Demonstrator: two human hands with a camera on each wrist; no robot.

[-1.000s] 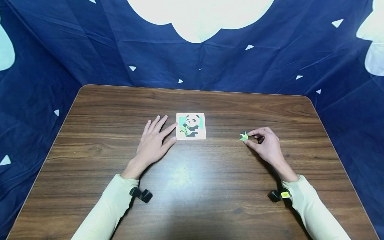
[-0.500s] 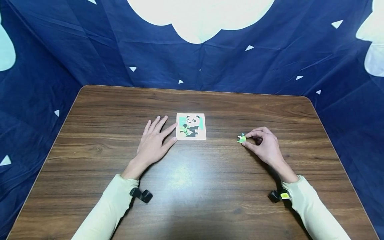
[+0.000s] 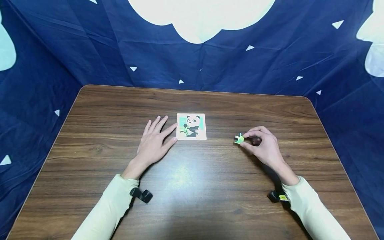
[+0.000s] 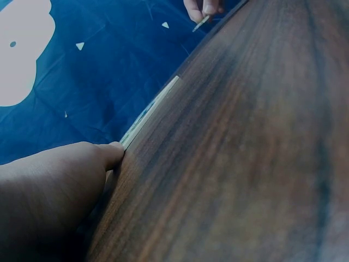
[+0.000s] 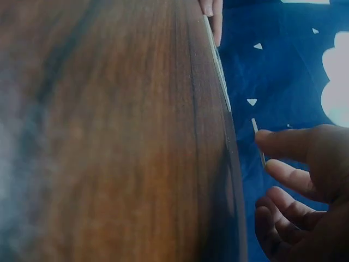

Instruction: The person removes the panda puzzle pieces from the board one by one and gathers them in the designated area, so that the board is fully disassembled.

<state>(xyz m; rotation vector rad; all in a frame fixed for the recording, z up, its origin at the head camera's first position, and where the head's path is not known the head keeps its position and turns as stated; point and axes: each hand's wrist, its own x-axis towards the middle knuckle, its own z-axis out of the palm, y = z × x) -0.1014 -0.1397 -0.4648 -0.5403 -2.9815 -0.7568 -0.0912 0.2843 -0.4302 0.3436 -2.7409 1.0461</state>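
Observation:
A square panda puzzle board [image 3: 191,126] lies flat near the middle of the table, its picture showing a black and white panda on green. My left hand [image 3: 154,143] rests on the table with fingers spread, thumb and index fingertip touching the board's left edge. Over to the right, my right hand [image 3: 264,145] pinches a small green puzzle piece [image 3: 239,138] between thumb and index finger. Seen edge-on in the right wrist view, the puzzle piece [image 5: 255,125] is held above the table. In the left wrist view the board [image 4: 152,112] appears as a thin pale strip beside the thumb.
The brown wood-grain table [image 3: 192,186] has rounded far corners. Behind it and at both sides hangs a dark blue cloth [image 3: 168,56] with white clouds and triangles. A small black camera sits on each wrist.
My right hand has moved slightly to the left with the puzzle piece, which has turned a little between the fingers. The left hand and the board have stayed in place.

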